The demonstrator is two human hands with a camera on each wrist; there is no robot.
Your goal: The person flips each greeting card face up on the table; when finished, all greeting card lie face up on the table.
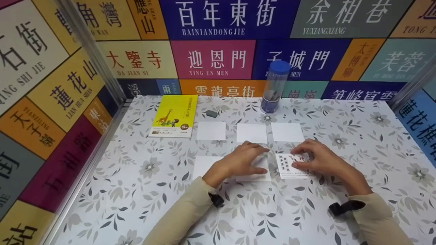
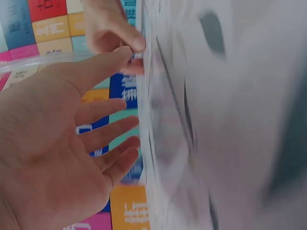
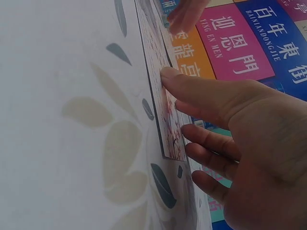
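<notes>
- The printed card (image 1: pixel 293 165) lies face up on the floral worktop (image 1: pixel 136 190), under the fingertips of the right hand (image 1: pixel 318 159), whose fingers are spread.
- The left hand (image 1: pixel 240 160) rests flat on a blank card (image 1: pixel 253 170) just beside it, fingers straight.
- Three white cards (image 1: pixel 252 133) lie beyond; a yellow book (image 1: pixel 174 115) and blue-capped tube (image 1: pixel 274 87) stand farther back.
</notes>
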